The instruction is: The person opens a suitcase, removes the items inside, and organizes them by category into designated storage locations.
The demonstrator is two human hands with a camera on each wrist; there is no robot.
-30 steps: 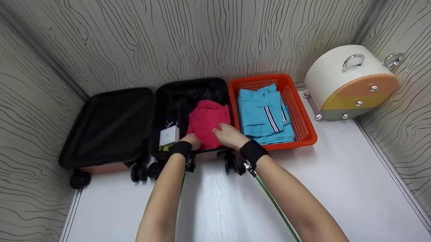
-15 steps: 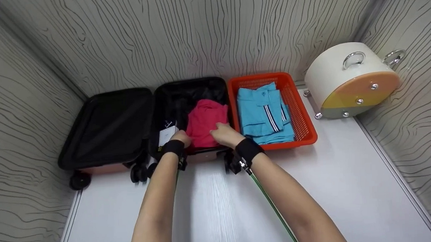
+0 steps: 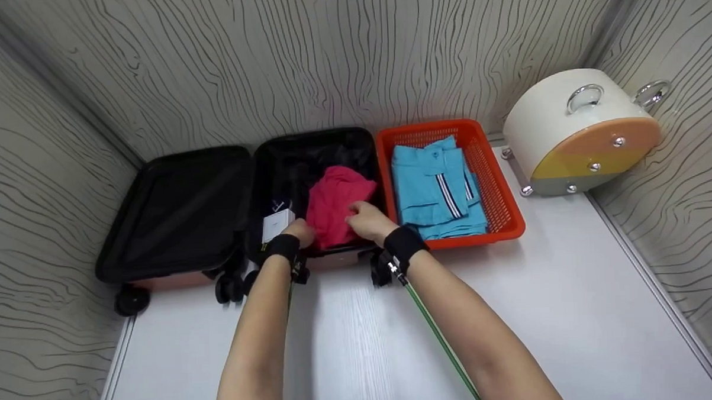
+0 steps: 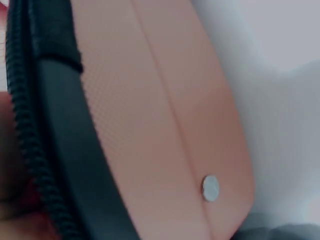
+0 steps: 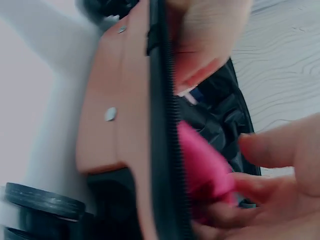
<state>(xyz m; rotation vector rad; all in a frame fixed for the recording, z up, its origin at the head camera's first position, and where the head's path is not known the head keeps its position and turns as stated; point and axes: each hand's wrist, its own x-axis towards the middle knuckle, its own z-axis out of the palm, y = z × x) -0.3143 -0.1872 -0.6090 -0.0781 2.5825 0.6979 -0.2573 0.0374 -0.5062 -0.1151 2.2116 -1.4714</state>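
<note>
A crumpled pink garment [image 3: 334, 196] lies in the right half of an opened suitcase [image 3: 313, 134] with a black lining. My left hand [image 3: 301, 231] is at the garment's near left edge, beside a small white box [image 3: 274, 225]; its fingertips are hidden in the head view. At the garment's near right side is my right hand [image 3: 370, 221]. The right wrist view shows this hand's thumb standing apart from its fingers [image 5: 250, 186], which touch the pink cloth [image 5: 205, 162]. Whether my left fingers pinch the cloth, I cannot tell.
The suitcase's black lid half [image 3: 190, 211] lies to the left. An orange-red basket [image 3: 507, 209] with folded blue clothes [image 3: 426, 183] stands against the suitcase's right side. Farther right is a cream drum-shaped case [image 3: 557, 116] with metal handles. A patterned wall [image 3: 339, 52] rises behind.
My left hand has moved left, toward the white box, over the last second. My right hand has shifted slightly left, and the garment's right part is bunched farther from the suitcase's right side.
</note>
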